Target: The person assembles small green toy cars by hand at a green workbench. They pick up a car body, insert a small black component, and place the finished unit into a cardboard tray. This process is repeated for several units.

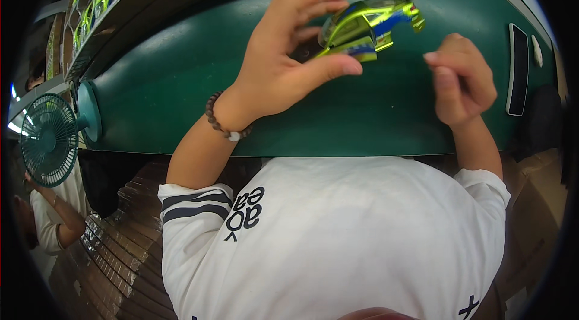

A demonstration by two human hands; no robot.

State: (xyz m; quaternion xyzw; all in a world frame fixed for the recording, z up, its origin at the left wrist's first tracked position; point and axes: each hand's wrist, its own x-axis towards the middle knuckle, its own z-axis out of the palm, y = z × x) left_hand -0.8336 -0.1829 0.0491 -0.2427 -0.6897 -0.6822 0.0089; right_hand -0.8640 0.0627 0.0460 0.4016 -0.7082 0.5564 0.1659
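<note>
A shiny yellow-green toy car (pixel 380 17) with blue patches and a black rear wing is tilted above the green table. My left hand (pixel 289 42) grips it at its left end, thumb along the near side and fingers around the far side. A side panel that looks like a door sticks out near my thumb. To the right of the car, and apart from it, my right hand (pixel 461 82) is closed with its fingers curled. Whether anything small is between its thumb and fingers is hidden.
The green table (pixel 241 133) spans the view. At its left stands a teal fan (pixel 51 136); behind it a rack (pixel 108 3) holds several similar yellow-green pieces. A phone-like black-and-white slab (pixel 517 69) lies at the right. Another person's arm (pixel 63 217) shows at far left.
</note>
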